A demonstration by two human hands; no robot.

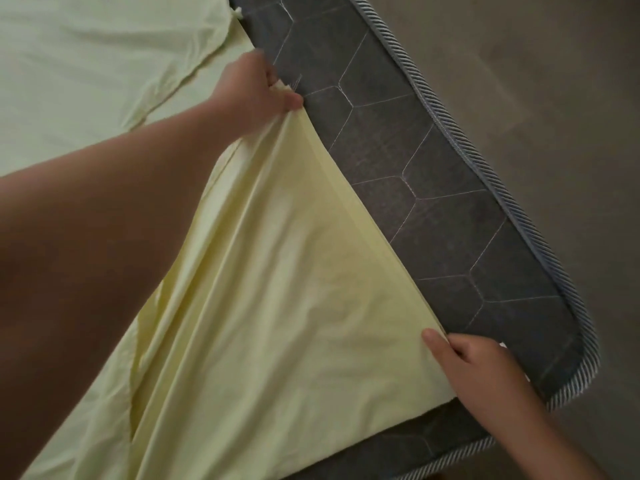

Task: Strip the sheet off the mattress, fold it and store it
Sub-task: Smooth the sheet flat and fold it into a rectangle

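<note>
Head view, looking down at bed corner. Pale yellow sheet point(277, 271) peeled back off grey quilted mattress point(433, 188), bare strip exposed along right side and near corner. Striped piping point(446, 112) runs mattress edge; grey floor point(554, 81) beyond.

Left hand point(256, 88) up top, fingers and thumb curled, pinching sheet edge at far end of folded-back hem. Right hand point(474, 362) near mattress corner, thumb on top of sheet, fingers curled under, gripping same hem at near end.

Hem stretched taut between both hands, long axis diagonal: upper left to lower right, roughly parallel to mattress edge. Pulled-up part forms triangle, creases fanning down-left from left hand. Rest of sheet flat on mattress to left and top left, wrinkled, a second fold line visible up there. Small sheet tab pokes out at top edge against mattress. Left forearm crosses over sheet from lower left.
</note>
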